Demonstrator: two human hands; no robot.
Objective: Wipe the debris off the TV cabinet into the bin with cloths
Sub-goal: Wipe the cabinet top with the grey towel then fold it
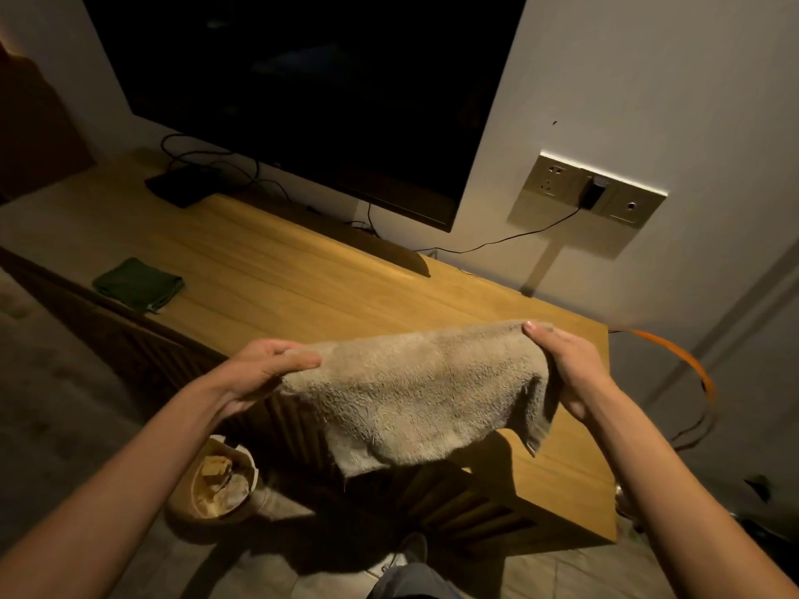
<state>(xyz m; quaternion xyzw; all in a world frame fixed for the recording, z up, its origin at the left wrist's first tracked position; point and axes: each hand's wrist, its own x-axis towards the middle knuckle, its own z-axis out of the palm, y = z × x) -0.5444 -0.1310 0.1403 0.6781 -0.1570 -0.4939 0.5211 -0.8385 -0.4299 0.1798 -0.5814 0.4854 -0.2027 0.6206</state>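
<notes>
Holding beige cloth (415,395) stretched between both hands, over front-right corner of cabinet top (311,270). Left hand (259,373) pinching cloth's left edge, thumb on top, fingers (242,404) curled shut underneath. Right hand (570,373) gripping right edge likewise, fingers wrapped tight round the fabric. Cloth sagging in the middle, lower hem hanging past front edge, not touching the wood as far as can be judged.

Bin (220,482) sitting on floor just below front edge, left of the cloth, w/ some scraps already inside. Green cloth (138,285) lying folded near front-left edge, well apart from hands. TV (302,92) standing along back edge, cables (207,155) and black box (181,185) trailing at back-left.

No debris visible on top in this dim light; too dark to be sure.

Risks, prob.: shaking or dragging cloth here w/ bin off to the left, so crumbs landing on floor instead. Sweeping too fast toward front edge, overshooting bin. Wiping near back edge, snagging cables. Loose hem flicking bits off the right end, away from bin.
</notes>
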